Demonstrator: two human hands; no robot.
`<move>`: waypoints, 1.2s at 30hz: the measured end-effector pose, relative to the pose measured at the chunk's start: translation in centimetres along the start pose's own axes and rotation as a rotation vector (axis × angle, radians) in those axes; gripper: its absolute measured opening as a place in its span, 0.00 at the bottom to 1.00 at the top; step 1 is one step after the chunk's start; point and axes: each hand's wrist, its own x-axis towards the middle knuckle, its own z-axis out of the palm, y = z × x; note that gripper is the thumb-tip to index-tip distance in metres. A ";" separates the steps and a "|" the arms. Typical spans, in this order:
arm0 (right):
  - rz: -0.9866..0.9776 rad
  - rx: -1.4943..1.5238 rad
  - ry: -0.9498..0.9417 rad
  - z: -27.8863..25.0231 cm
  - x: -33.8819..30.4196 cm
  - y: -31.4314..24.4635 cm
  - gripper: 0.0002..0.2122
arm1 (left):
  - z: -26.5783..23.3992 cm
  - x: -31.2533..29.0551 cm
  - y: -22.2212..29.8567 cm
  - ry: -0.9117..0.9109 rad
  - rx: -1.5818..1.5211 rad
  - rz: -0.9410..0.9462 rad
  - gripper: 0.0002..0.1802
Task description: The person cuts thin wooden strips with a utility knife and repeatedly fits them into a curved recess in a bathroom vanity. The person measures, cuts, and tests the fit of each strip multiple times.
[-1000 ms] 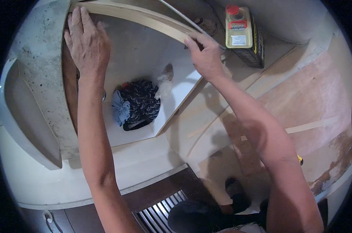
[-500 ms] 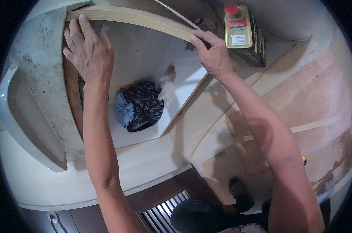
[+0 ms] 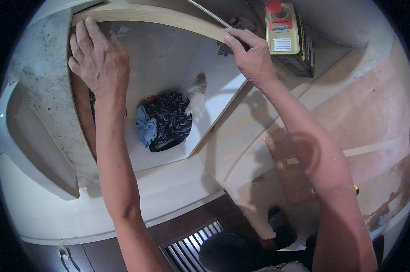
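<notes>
A long pale wooden strip (image 3: 153,17) lies along the far edge of the white open box (image 3: 223,97). At its right end my right hand (image 3: 254,56) is closed on it, thumb and fingers pinching the wood. My left hand (image 3: 100,59) is at the far left corner, its fingers stretched out. Two fingertips touch the strip's left end, and the others rest by the edge of a speckled grey board (image 3: 44,72). Inside the box lie a black patterned bundle (image 3: 173,118) and a crumpled blue cloth (image 3: 146,127).
A metal can (image 3: 284,38) with a red cap stands right of my right hand. A ribbed hose (image 3: 209,12) runs behind the strip. To the left is a curved white ledge (image 3: 37,154). Below, a slatted dark cabinet (image 3: 196,240) and a stained board (image 3: 359,118) show.
The view has shifted slightly, so the strip's right end and the can sit a little further right. Both hands stay at the same ends of the strip.
</notes>
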 end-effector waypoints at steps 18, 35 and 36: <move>0.011 -0.030 -0.048 1.2 0.3 0.4 0.13 | 0.9 0.3 0.9 0.047 0.023 -0.001 0.32; 0.036 -0.131 -0.012 1.6 1.1 1.0 0.11 | 0.7 0.5 1.5 0.030 -0.015 -0.065 0.31; 0.027 -0.159 -0.004 1.8 1.1 0.8 0.11 | 0.5 0.6 1.2 0.012 0.015 -0.071 0.31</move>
